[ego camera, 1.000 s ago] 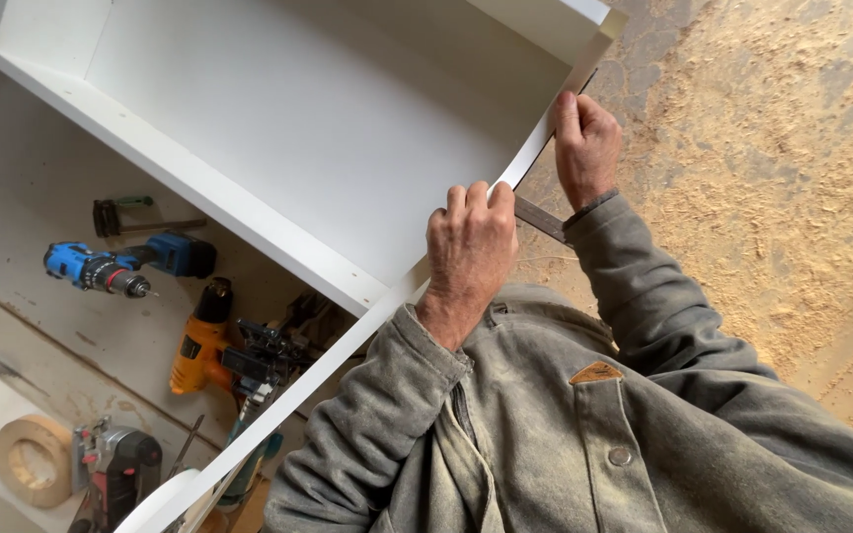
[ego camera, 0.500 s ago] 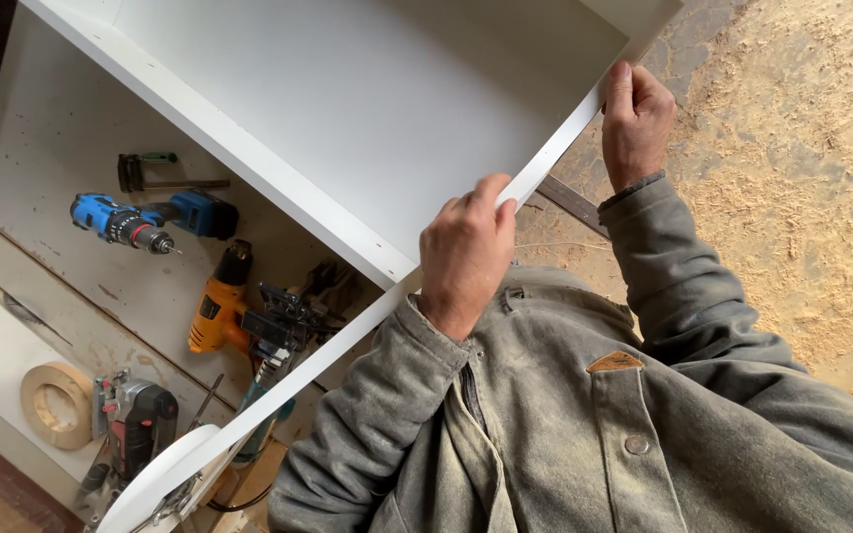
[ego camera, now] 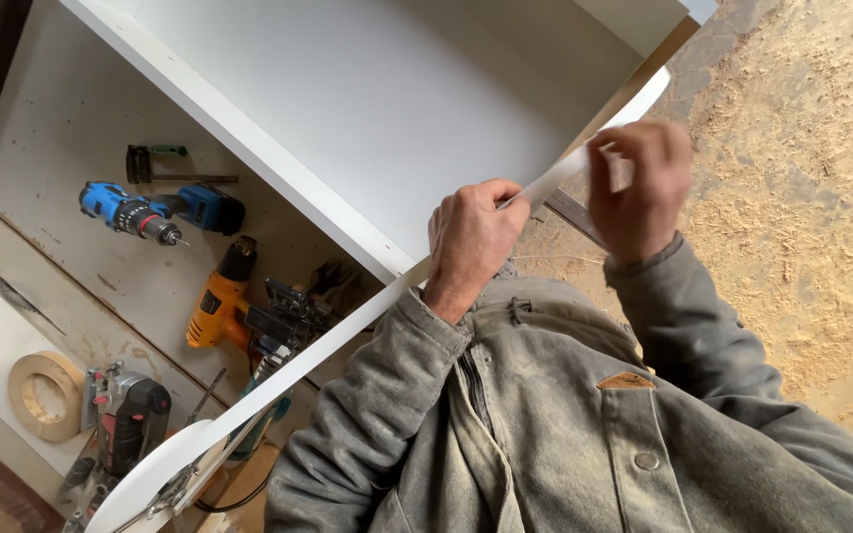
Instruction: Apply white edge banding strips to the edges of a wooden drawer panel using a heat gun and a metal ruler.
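Both hands [ego camera: 471, 237] [ego camera: 639, 188] grip closed on the white edging strip [ego camera: 348, 331], running lower-left to upper-right.

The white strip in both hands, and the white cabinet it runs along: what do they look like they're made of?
The white strip looks like thin plastic or melamine edge banding: smooth, and it bends and curls at its loose end. The left hand and right hand pinch it. The white cabinet looks like laminated particle board: flat matte white faces, with a raw tan edge at its top corner, though the core is hard to confirm.
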